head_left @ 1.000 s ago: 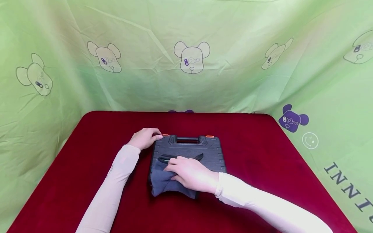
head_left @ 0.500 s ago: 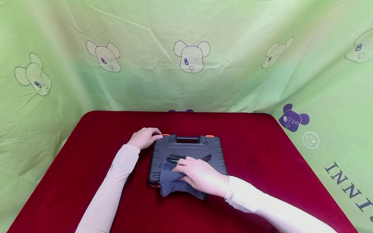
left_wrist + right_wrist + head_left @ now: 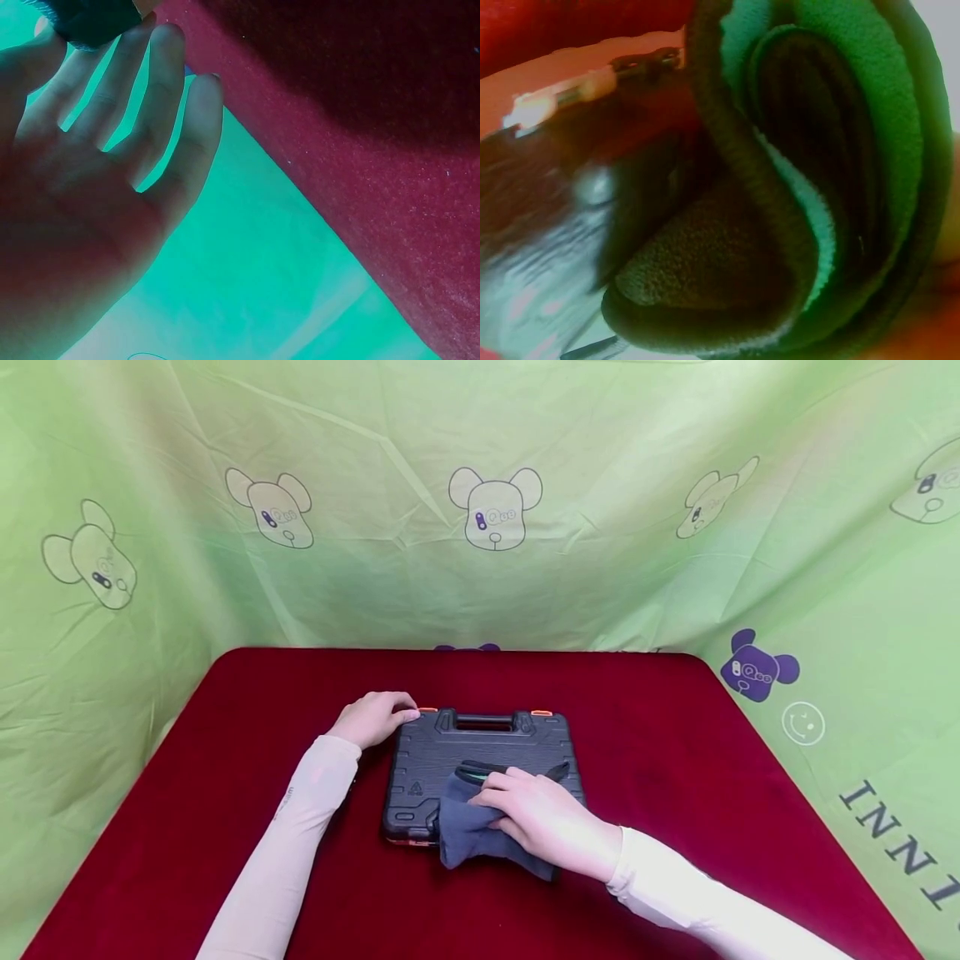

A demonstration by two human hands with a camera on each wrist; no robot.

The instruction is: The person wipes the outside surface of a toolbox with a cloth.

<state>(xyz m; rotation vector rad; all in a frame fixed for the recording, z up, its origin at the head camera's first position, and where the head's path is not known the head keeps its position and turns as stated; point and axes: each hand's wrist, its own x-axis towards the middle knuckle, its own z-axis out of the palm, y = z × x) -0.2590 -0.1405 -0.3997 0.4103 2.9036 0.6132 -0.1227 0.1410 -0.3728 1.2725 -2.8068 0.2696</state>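
Grey cloth [image 3: 463,828] drapes over the near edge of the black case [image 3: 431,753], bunched in the right hand's [image 3: 546,820] curled fingers. The left hand [image 3: 372,718] pinches the case's far left corner. Red surface [image 3: 645,752] lies beneath; green printed fabric [image 3: 495,597] hangs behind.

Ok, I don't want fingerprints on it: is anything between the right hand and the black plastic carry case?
Yes: the dark grey cloth, held in the right hand, lies between it and the black plastic carry case, over the near right part of its top. Nothing else visible intervenes.
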